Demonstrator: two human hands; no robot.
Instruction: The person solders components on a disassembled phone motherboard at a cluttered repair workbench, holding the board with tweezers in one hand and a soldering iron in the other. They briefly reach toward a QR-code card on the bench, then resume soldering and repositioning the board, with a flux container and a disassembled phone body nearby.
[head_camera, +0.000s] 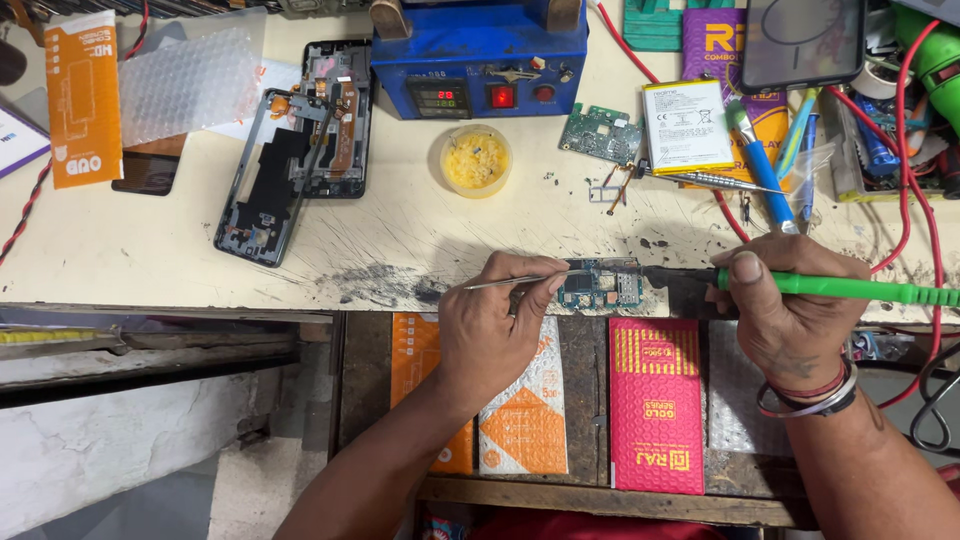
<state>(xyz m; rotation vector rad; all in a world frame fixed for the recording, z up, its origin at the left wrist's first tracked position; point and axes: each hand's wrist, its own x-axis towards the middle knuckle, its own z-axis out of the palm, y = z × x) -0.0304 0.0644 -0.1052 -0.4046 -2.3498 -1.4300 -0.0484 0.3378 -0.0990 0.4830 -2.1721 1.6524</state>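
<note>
Your left hand (490, 325) pinches thin metal tweezers (515, 281); your right hand (790, 300) clasps the green-handled soldering iron (850, 289). The small blue circuit board (598, 285) lies between both grips on the table (420, 240).

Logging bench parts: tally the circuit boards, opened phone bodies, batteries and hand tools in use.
Circuit boards: 2, one at the hands, one loose
Opened phone bodies: 2
Batteries: 1
Tools in hands: 2, tweezers, soldering iron
Total: 7
</note>
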